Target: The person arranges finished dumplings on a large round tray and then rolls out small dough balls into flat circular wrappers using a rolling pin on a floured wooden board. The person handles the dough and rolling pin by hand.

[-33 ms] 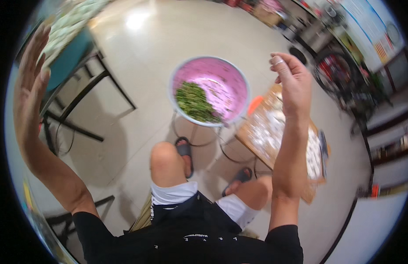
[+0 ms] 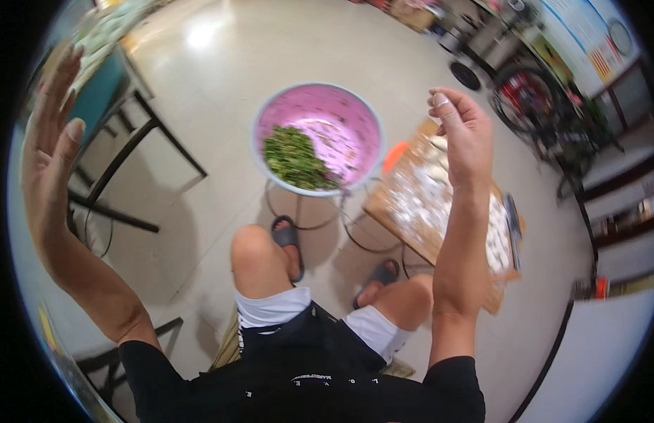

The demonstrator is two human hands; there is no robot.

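Nothing has moved much: both hands stay raised. Left hand (image 2: 48, 151) is spread wide and empty; right hand (image 2: 462, 134) pinches narrow above the floured board (image 2: 425, 211), beside the pink bowl (image 2: 318, 137).

**Open air up high, busy floor below**

The left hand (image 2: 48, 148) and right hand (image 2: 462, 134) are both raised with open air around them. Below, between them, the pink bowl (image 2: 318, 137) on its wire stand blocks the middle. The floury wooden board (image 2: 439, 211) fills the right side. A black table frame (image 2: 129, 176) stands at the left.
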